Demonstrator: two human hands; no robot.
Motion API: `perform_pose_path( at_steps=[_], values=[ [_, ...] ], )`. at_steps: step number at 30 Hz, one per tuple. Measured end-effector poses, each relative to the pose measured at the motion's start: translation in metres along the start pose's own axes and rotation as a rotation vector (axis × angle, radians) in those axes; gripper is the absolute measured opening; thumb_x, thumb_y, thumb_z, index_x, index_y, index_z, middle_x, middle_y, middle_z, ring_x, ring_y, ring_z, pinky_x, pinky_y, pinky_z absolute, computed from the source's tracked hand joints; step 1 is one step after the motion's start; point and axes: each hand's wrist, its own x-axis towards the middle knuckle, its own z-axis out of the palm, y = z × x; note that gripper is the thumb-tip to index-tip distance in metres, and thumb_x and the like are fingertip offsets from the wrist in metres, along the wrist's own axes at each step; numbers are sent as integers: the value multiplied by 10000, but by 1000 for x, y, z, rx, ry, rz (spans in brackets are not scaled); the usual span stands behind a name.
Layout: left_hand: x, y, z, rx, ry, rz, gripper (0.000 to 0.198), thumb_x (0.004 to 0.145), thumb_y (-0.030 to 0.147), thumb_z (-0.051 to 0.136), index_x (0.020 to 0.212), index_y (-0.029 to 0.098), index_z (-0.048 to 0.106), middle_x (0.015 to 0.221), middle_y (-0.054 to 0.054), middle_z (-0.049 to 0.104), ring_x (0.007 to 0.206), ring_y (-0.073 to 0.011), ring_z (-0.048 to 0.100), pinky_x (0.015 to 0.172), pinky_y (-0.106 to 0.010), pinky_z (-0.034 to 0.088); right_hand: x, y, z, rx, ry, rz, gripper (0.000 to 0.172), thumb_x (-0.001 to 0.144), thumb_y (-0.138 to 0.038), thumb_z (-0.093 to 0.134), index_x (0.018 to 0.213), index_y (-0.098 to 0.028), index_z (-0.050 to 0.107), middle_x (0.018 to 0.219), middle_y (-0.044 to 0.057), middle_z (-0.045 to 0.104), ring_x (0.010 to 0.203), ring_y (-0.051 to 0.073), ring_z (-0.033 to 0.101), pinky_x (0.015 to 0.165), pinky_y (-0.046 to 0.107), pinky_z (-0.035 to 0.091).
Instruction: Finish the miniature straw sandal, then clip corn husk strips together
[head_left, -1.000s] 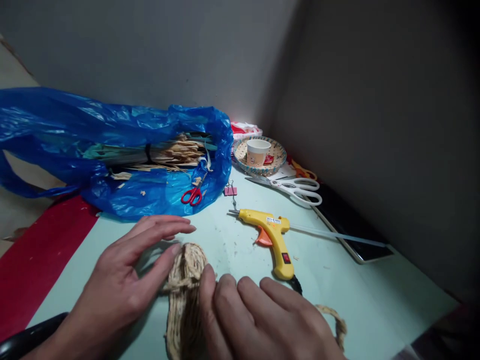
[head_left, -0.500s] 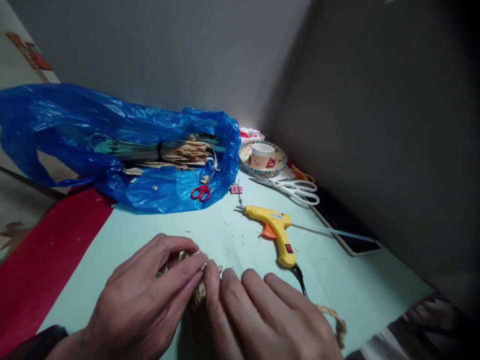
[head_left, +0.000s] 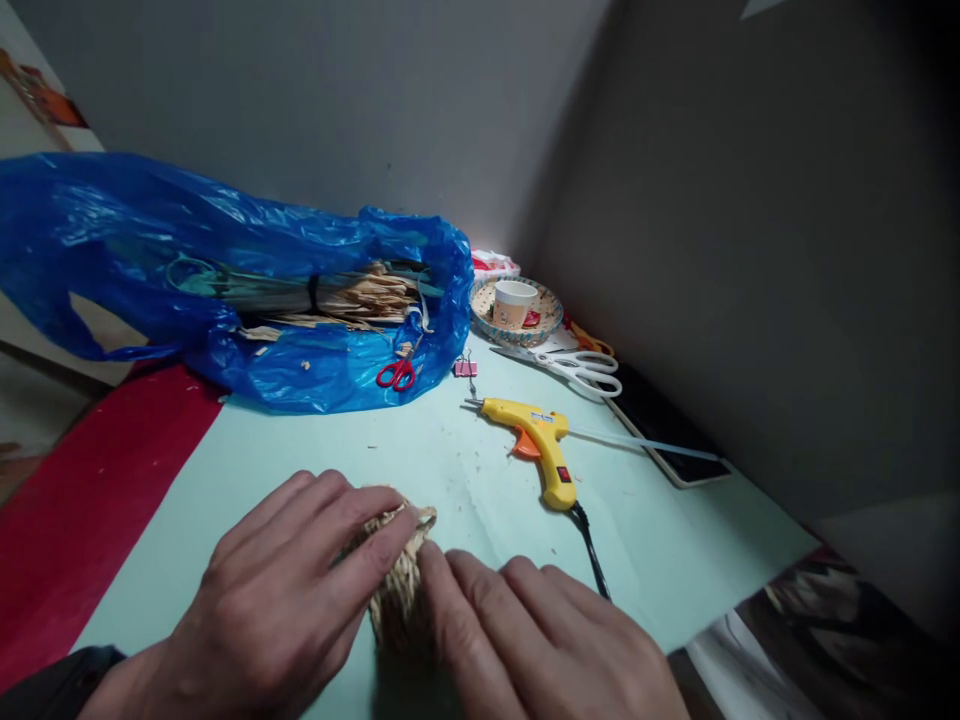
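Our half-curled left hand pinched rough, ropy straw; our right hand, fingers bent, touched it, grip hidden.

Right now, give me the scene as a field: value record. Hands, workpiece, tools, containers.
left hand: gripping upper part of braided straw piece
right hand: at the piece's right side
workpiece: partly hidden by both hands
glue gun: yellow, lying beyond right hand
white scissors: behind glue gun
blue bag: holds straw bundle
round tray: holds cup
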Motion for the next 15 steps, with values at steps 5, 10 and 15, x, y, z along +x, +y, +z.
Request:
perform_pose_path(
  at_steps=[5,10,15],
  values=[
    [-1,-2,-1,60,5,19,370,869,61,558,1201,187,661,1084,-92,758,902,-266,599,833,-414,426,-11,6,2,840,-339,372,373,952,-262,540,1315,-181,570,808,29,743,616,153,680,531,195,512],
    [-1,-6,-3,32,25,51,409,853,33,582,1242,157,600,1072,-126,737,886,-278,585,790,-429,437,-5,-2,4,1621,-442,894,383,973,-528,491,939,-172,627,752,33,654,577,86,551,569,169,449],
    [1,-6,-7,-26,-37,24,449,879,26,540,1298,185,574,1141,-118,685,918,-245,585,778,-389,447,-2,-6,14,1662,-386,951,343,899,-506,622,856,-177,534,702,1,605,564,78,510,593,184,425]
  ],
)
